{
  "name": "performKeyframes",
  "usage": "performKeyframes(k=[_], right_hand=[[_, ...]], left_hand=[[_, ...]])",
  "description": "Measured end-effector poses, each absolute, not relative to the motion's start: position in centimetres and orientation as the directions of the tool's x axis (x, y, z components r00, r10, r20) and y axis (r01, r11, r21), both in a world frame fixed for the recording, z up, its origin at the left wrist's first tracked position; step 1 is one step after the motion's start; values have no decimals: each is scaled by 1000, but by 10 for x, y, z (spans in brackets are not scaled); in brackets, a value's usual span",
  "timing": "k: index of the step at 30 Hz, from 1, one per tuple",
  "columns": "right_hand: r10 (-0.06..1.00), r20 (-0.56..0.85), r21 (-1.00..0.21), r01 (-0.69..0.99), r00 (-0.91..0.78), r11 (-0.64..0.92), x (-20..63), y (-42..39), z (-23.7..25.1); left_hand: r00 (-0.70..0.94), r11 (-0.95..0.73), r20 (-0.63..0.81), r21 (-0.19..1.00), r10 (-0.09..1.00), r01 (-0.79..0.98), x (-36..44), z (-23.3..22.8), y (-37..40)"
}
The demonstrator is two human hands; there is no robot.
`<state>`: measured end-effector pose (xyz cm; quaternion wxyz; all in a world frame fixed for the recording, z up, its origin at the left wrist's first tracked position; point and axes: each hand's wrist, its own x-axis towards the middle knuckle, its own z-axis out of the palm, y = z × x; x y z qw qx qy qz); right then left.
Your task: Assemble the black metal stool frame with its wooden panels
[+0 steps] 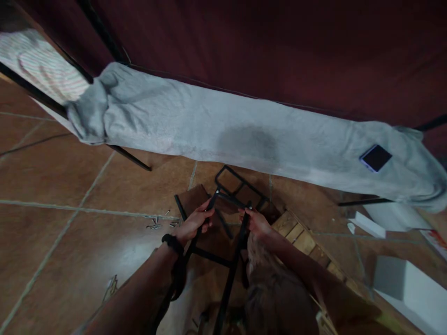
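Note:
A black metal frame with two long bars and a crossbar stretches from low in the view up to both hands. My left hand is closed around its left bar, just below a silver bolt head. Around the top of the right bar, beside another bolt, the fingers of my right hand are pinched. Just beyond the hands, a second black frame part with rounded corners meets the bar ends. Whether the bolts are tight cannot be seen.
Several loose bolts lie on the tiled floor at left. Grey cloth covers a long bench ahead, with a phone on it. Wooden slats and a white box are at right.

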<state>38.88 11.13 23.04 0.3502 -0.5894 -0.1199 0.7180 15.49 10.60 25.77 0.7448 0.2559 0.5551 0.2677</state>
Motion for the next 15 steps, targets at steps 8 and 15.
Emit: performKeyframes(k=[8,15], right_hand=[[866,-484,-790,365,124,-493,410,119,241],[974,-184,-555,832,-131,7,409,125,253]], left_hand=[[192,685,-659,710,728,-161,156,262,102],[206,688,-660,717,722,-113,155,257,101]])
